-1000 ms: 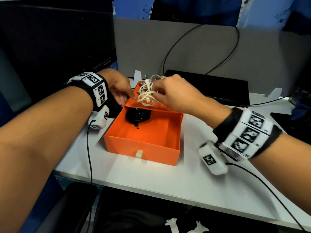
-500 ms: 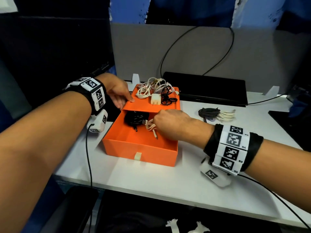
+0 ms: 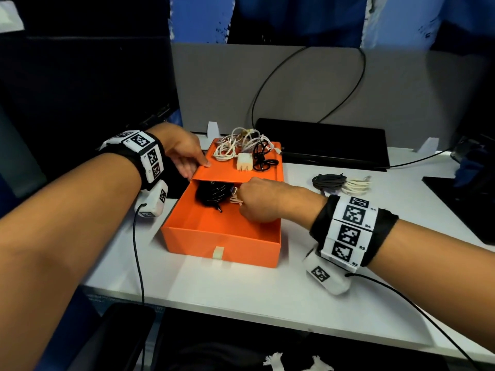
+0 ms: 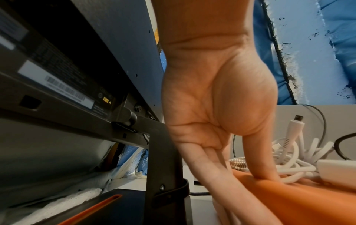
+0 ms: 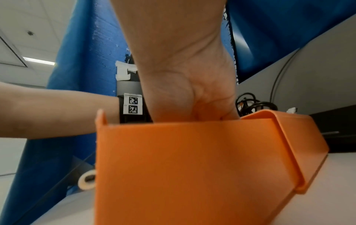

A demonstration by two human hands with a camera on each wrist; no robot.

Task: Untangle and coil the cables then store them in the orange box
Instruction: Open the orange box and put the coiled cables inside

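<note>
- A small pale coiled cable (image 3: pixel 236 201) is pinched in the curled fingers of the right hand (image 3: pixel 263 200), low inside the open drawer of the orange box (image 3: pixel 222 246); in the right wrist view the fingertips are hidden behind the box wall.
- Just beyond the fingertips, touching or nearly touching the pale coil, a black coiled cable (image 3: pixel 213 194) lies in the drawer's far left part, its plug tip pointing back toward the front wall.
- The pale coil's long axis appears to run roughly front to back, with one connector end pointing away toward the sleeve; this is judged only, since most of it is covered by the fingers.
- If the coil is let go too loosely, it could spring open, since no tie is seen on it.
- It could also snag on the black cable's loops, so both would be dragged out when the hand withdraws.
- The left hand (image 3: pixel 184 153) rests on the sleeve's left edge, thumb on top and straight fingers down the side; were this hold lost, the box could slide on the surface (image 3: pixel 241 295).
- Past the right hand, on the sleeve, tangled white cables (image 3: pixel 235 147), a white charger (image 3: pixel 244 162) and a black cable (image 3: pixel 262 156) are piled near the far edge and could be knocked off.
- To the right of the right wrist, two coiled bundles (image 3: pixel 341 182) wait on the surface.
</note>
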